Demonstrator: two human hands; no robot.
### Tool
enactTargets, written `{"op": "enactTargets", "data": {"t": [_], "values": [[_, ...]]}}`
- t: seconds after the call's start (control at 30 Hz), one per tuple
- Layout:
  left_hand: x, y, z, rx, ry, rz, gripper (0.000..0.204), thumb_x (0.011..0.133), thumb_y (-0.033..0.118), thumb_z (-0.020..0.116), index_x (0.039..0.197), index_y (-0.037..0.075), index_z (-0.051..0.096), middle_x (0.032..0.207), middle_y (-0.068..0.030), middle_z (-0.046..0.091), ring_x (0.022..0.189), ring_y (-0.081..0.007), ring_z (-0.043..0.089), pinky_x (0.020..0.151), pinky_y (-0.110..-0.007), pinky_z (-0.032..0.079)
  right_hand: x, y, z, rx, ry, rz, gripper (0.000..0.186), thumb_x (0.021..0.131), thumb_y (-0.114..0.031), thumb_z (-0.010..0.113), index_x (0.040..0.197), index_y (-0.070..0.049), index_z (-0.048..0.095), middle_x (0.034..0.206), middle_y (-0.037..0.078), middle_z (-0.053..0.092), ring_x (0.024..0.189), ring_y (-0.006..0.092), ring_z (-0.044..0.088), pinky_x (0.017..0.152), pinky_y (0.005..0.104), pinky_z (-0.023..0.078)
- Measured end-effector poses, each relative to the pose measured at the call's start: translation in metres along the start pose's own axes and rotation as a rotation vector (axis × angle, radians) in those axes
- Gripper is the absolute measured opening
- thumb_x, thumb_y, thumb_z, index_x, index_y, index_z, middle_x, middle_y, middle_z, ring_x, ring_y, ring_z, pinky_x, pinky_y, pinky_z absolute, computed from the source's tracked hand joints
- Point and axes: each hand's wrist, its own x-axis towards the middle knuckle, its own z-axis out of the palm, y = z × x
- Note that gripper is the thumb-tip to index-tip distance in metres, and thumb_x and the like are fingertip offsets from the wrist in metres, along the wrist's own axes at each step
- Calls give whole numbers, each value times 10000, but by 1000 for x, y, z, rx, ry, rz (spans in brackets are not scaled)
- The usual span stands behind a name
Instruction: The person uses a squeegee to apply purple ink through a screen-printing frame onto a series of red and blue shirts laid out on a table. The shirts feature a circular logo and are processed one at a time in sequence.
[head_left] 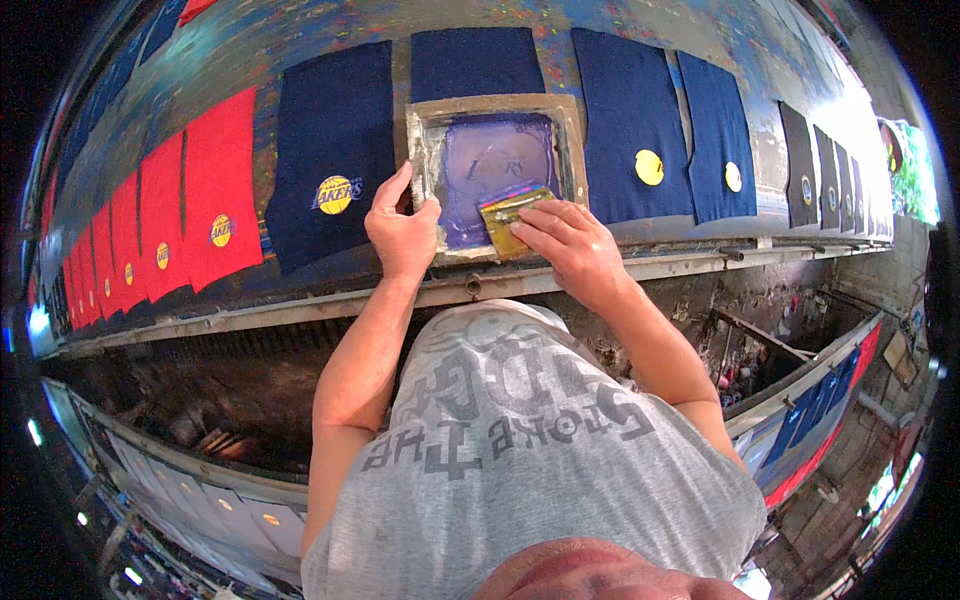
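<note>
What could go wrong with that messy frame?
The frame might slip if the left hand, at its left edge, let go, perhaps smudging the picture. The right hand grips the yellowish squeegee against the purple screen, so it might get colour on it. Pressing too hard might also spoil the print.

Long tbl [650, 30], top splattered w/ multicol. paint; metal rail [550, 283] along near edge. Laid on it in a row: red cloth pcs [225, 180] at L, navy pcs [335, 120] mid, dk pcs [799, 160] far R, several w/ round yellow print nr bottom edge. Rect. frame [500, 103] lies over lower part of 1 navy pc, btwn its neighbors.
</note>
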Motion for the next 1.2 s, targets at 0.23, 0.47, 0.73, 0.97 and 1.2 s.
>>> {"op": "enactTargets", "data": {"t": [0.23, 0.47, 0.73, 0.97, 1.2], "values": [[2, 4, -5, 191, -6, 182, 590, 856, -81, 822, 1439, -53, 736, 1434, -194, 742, 1295, -255, 747, 1107, -364, 600, 71, 27, 17, -6, 64, -37, 542, 826, 53, 703, 1344, -91, 768, 1345, 121, 786, 1260, 362, 729, 1069, 490, 592], [-1, 9, -4, 246, 12, 167, 597, 837, -65, 854, 1424, -33, 750, 1444, -205, 735, 1339, -316, 729, 1166, -400, 569, 116, 44, 7, -108, 80, 72, 524, 849, 58, 685, 1351, -72, 757, 1246, 162, 788, 1200, 399, 715, 1071, 501, 575], [1, -3, -2, 207, 32, 231, 571, 843, -56, 829, 1408, -38, 752, 1445, -199, 733, 1325, -319, 734, 1144, -408, 582, 45, -16, 7, 25, -58, -76, 543, 843, 31, 717, 1374, -76, 756, 1266, 124, 780, 1177, 350, 723, 1042, 493, 578], [-1, -1, -2, 225, 41, 237, 557, 835, -60, 830, 1388, -37, 765, 1426, -198, 745, 1302, -311, 741, 1119, -399, 596, 50, 20, -29, 88, -255, 29, 468, 864, -19, 689, 1309, -135, 777, 1198, 145, 795, 1170, 378, 748, 1029, 522, 595], [-1, 5, -3, 234, 44, 213, 547, 831, -48, 847, 1372, -53, 767, 1444, -225, 732, 1376, -343, 706, 1204, -414, 536, 92, 72, -16, -30, 15, 33, 541, 846, 68, 673, 1350, -110, 759, 1270, 170, 779, 1229, 415, 714, 1090, 529, 558]]}}
